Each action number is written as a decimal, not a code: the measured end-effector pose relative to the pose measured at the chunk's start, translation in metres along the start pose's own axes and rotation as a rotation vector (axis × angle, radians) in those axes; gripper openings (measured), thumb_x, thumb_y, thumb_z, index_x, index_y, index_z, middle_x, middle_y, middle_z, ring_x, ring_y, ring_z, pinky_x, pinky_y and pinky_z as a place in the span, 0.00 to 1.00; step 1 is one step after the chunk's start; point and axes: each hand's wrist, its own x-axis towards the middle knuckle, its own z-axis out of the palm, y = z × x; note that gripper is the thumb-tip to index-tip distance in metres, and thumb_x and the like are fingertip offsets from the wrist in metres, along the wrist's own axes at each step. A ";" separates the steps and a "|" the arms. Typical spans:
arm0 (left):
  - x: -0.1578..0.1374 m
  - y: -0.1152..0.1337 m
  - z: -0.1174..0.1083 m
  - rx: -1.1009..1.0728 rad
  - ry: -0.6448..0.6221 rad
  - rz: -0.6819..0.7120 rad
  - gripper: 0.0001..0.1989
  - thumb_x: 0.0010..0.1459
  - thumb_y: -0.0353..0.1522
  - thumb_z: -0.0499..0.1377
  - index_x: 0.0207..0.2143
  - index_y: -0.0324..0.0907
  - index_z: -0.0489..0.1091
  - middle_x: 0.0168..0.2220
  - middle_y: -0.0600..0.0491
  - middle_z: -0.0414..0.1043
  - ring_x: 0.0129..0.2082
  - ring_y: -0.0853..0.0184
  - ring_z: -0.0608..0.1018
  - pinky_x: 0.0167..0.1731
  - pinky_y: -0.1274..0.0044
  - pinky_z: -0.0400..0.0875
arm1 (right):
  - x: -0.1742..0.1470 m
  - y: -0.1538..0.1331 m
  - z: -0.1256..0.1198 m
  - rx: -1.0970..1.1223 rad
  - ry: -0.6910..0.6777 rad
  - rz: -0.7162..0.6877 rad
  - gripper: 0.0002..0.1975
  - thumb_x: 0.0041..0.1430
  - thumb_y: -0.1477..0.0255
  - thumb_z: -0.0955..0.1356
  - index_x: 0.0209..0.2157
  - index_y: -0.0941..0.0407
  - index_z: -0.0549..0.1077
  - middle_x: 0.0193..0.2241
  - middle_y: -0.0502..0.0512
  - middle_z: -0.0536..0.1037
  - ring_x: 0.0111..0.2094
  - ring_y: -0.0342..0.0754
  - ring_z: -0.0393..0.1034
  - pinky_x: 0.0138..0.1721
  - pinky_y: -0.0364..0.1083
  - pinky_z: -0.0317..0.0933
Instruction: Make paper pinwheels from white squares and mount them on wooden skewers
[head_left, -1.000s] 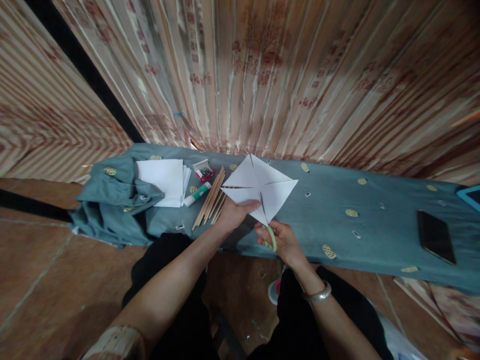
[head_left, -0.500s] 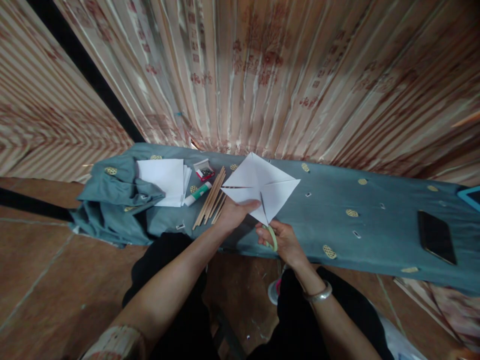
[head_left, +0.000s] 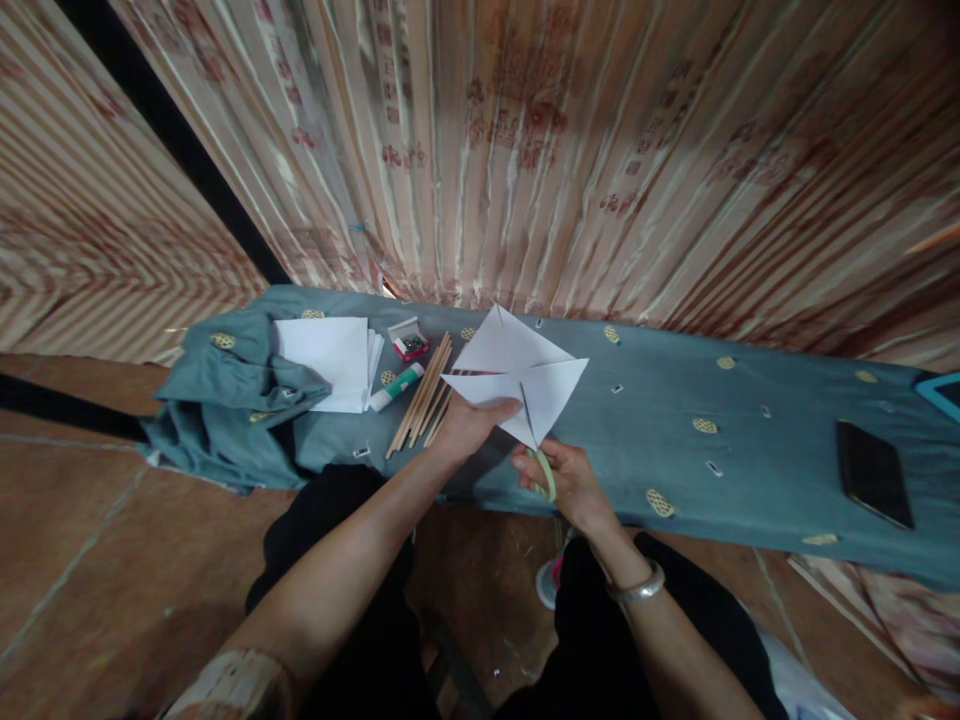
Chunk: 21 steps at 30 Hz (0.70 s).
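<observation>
A white square of paper (head_left: 517,345), turned corner-up like a diamond, has slits running in from its corners. My left hand (head_left: 474,422) grips its lower left part, thumb on top and the other fingers hidden underneath. In my right hand (head_left: 566,478) is a pair of scissors (head_left: 548,476) with light green handles. The blades lie at the paper's near corner, along a slit that runs toward the middle; most of the metal is hidden. Just left of the paper, several thin wooden sticks (head_left: 424,395) rest on the cloth.
A green-and-white glue stick (head_left: 396,387), a small open red-and-white box (head_left: 409,342) of tiny items and a stack of white paper (head_left: 330,360) lie left on the blue-green cloth (head_left: 660,400). A dark phone (head_left: 874,472) lies far right. A patterned curtain (head_left: 525,150) hangs behind.
The paper's far half has bent and shifted, so the side slits gape wider and its right corner sits slightly further left. Both hands stay almost in place.
</observation>
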 end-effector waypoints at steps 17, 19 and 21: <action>0.009 0.000 -0.012 0.050 0.113 0.046 0.23 0.35 0.34 0.71 0.36 0.38 0.72 0.39 0.47 0.78 0.42 0.57 0.78 0.47 0.64 0.71 | -0.002 0.010 -0.046 -0.625 -0.042 0.001 0.19 0.50 0.53 0.72 0.33 0.56 0.76 0.17 0.46 0.72 0.18 0.43 0.62 0.21 0.42 0.51; 0.009 -0.001 -0.015 0.059 0.113 0.043 0.23 0.36 0.33 0.71 0.37 0.38 0.72 0.40 0.47 0.78 0.43 0.57 0.78 0.48 0.64 0.71 | -0.003 0.008 -0.059 -0.913 0.119 -0.020 0.19 0.53 0.55 0.71 0.37 0.56 0.77 0.19 0.50 0.75 0.21 0.47 0.69 0.24 0.44 0.55; 0.007 -0.004 -0.017 0.058 0.088 0.041 0.24 0.36 0.32 0.70 0.39 0.38 0.72 0.41 0.46 0.78 0.43 0.57 0.78 0.48 0.64 0.71 | -0.004 0.006 -0.067 -1.142 0.288 -0.018 0.21 0.55 0.56 0.70 0.43 0.57 0.75 0.26 0.57 0.80 0.28 0.54 0.75 0.28 0.46 0.59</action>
